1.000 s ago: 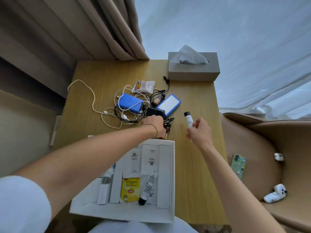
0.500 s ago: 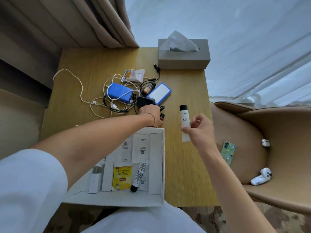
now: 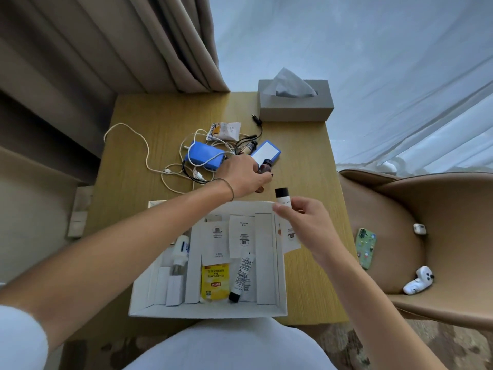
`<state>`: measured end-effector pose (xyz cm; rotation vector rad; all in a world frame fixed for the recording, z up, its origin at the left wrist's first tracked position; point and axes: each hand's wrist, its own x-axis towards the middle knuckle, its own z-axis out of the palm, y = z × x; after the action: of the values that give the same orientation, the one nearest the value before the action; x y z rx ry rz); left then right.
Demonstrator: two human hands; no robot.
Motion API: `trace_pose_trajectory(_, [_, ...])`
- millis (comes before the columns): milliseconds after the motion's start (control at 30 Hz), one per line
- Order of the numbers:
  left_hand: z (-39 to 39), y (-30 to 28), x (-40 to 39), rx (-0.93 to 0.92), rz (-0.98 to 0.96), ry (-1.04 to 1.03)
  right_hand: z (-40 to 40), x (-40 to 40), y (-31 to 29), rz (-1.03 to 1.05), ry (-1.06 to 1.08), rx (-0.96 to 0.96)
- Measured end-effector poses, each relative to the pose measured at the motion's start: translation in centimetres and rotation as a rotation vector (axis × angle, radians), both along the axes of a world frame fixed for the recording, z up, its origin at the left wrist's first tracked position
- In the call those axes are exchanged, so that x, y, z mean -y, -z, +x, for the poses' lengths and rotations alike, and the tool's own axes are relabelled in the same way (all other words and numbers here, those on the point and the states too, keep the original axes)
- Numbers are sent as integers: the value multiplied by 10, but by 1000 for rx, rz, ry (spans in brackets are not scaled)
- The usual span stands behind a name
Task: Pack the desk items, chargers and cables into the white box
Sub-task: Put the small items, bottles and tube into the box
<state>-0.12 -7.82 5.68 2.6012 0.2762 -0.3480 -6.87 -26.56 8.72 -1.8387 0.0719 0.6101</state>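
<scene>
The white box (image 3: 278, 263) sits open at the table's near edge, holding paper sachets, a yellow tea packet (image 3: 214, 283), a black-capped tube (image 3: 241, 279) and a small white bottle (image 3: 181, 249). My right hand (image 3: 306, 225) holds a white bottle with a black cap (image 3: 281, 196) upright over the box's far right corner. My left hand (image 3: 245, 173) reaches past the box and grips small dark brown bottles (image 3: 265, 166). Behind it lie a blue power bank (image 3: 204, 157), a blue-edged white pack (image 3: 265, 154), tangled white cable (image 3: 145, 153) and black cables (image 3: 257, 129).
A grey tissue box (image 3: 296, 105) stands at the table's far right corner. A snack packet (image 3: 225, 130) lies by the cables. On the tan chair (image 3: 440, 222) to the right rest a green phone (image 3: 365, 248), a white earbud case (image 3: 419, 228) and a white toy figure (image 3: 417, 280). Curtains hang behind.
My right hand has carried the white bottle from the table toward me, over the box corner. My left hand shifted right off the black charger onto the brown bottles.
</scene>
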Motion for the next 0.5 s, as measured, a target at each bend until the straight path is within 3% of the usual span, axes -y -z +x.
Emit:
trace_pose_trajectory(233, [-50, -34, -35, 186, -256, -183, -20, -47, 16, -251, -200, 95])
trace_pose_trajectory(333, [-77, -39, -49, 176, -370, -206, -23, -65, 33, -438, -251, 170])
trace_pose_trajectory(500, [-120, -25, -58, 97, -454, -204, -27, -79, 61, -624, -437, 134])
